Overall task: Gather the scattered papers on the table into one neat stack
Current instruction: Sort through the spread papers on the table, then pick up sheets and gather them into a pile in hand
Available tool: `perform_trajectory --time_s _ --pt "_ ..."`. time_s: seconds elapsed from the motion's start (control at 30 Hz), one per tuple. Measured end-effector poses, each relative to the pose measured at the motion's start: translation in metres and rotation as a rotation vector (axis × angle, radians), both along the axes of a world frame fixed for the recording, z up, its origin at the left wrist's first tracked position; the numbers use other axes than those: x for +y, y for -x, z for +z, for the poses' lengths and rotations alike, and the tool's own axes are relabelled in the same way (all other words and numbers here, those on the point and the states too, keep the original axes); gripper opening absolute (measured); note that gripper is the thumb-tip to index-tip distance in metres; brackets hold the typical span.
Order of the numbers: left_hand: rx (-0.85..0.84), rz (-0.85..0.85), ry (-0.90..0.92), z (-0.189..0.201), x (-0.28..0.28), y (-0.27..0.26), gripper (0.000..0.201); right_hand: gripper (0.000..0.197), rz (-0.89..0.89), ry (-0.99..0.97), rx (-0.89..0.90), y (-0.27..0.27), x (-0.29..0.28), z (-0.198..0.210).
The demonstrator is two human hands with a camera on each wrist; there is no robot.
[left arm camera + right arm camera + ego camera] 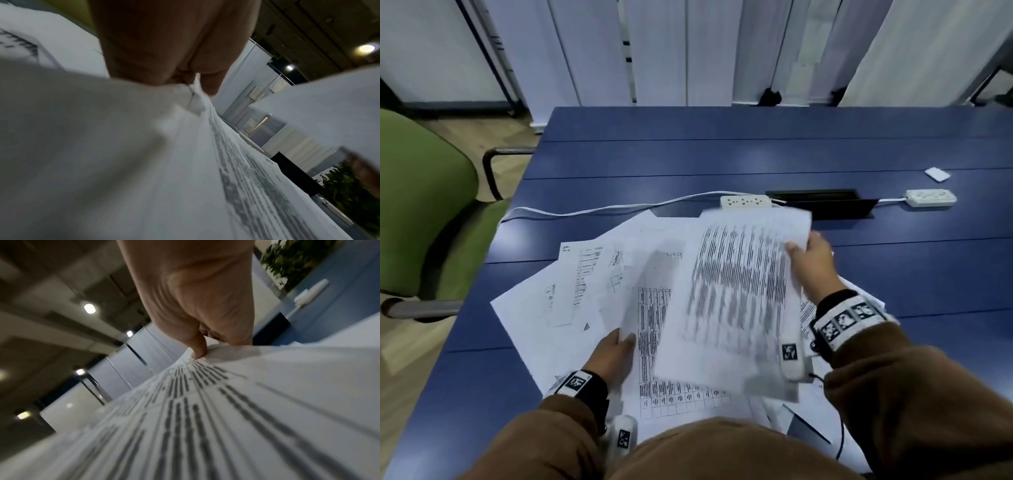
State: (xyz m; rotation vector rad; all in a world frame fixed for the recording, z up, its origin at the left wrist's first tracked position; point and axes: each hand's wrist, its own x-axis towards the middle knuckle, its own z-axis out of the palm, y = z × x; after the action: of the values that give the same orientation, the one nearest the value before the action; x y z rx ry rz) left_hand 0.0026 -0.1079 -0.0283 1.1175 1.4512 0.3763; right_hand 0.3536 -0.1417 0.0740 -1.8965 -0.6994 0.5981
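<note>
Several printed white sheets lie fanned out over the near part of the blue table [722, 154]. My right hand [810, 255] pinches the far right edge of a text-covered sheet [736, 294], raised above the pile and motion-blurred; the thumb presses its printed face in the right wrist view [198, 350]. My left hand [616, 356] pinches the left edge of a sheet with a printed table [650, 363], its thumb on top. In the left wrist view the left hand's fingers [185, 78] clamp that paper's edge [197, 104]. Drawing sheets [585, 284] lie at the pile's left.
Two white power strips [745, 201] [930, 198] with cables lie beyond the pile, beside a black cable slot [825, 202]. A small white card [937, 174] sits at the far right. A green chair [424, 212] stands left of the table.
</note>
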Motion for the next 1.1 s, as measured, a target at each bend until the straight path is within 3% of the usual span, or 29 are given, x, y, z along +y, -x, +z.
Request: perform_trajectory --time_s 0.07,0.13,0.23,0.33,0.43,0.53,0.6,0.67,0.73,0.83,0.93,1.03,1.1 --pt "0.018 -0.024 -0.003 0.011 0.000 -0.003 0.064 0.025 0.070 0.154 0.005 0.013 -0.008 -0.032" --pt "-0.064 -0.013 0.090 0.016 0.000 -0.005 0.079 0.044 0.058 0.266 0.064 0.031 -0.015 -0.052" --pt "-0.154 -0.047 0.119 0.023 -0.003 -0.016 0.096 0.045 0.159 0.359 0.153 0.049 -0.024 -0.083" --pt "-0.185 -0.054 0.039 0.022 -0.009 -0.023 0.087 0.071 0.277 0.479 0.136 0.064 -0.030 -0.105" --pt "-0.245 -0.146 0.017 0.032 -0.014 -0.029 0.097 0.084 0.276 0.509 0.084 0.069 -0.032 -0.113" --pt "-0.253 -0.011 0.051 0.023 -0.006 -0.032 0.092 0.092 0.293 0.522 0.115 0.065 -0.035 -0.113" --pt "-0.313 -0.004 0.053 0.021 -0.003 -0.033 0.104 0.106 0.328 0.512 0.092 0.065 -0.038 -0.112" --pt "-0.304 -0.038 0.037 0.025 -0.002 -0.037 0.096 0.115 0.340 0.498 0.020 0.068 -0.040 -0.113" --pt "-0.272 -0.081 0.018 0.027 -0.001 -0.041 0.088 0.109 0.277 0.505 -0.024 0.070 -0.040 -0.114" --pt "-0.268 -0.070 0.058 0.037 0.004 -0.048 0.105 0.097 0.153 0.454 -0.033 0.073 -0.042 -0.108" --pt "-0.248 -0.029 0.144 0.051 0.008 -0.053 0.081 0.082 0.054 0.349 -0.062 0.074 -0.045 -0.098" --pt "-0.288 -0.053 0.166 0.052 0.009 -0.052 0.082 0.073 -0.024 0.195 -0.089 0.075 -0.042 -0.101" --pt "-0.280 -0.075 0.147 0.045 0.010 -0.051 0.086 0.070 0.026 0.178 -0.090 0.076 -0.042 -0.101"
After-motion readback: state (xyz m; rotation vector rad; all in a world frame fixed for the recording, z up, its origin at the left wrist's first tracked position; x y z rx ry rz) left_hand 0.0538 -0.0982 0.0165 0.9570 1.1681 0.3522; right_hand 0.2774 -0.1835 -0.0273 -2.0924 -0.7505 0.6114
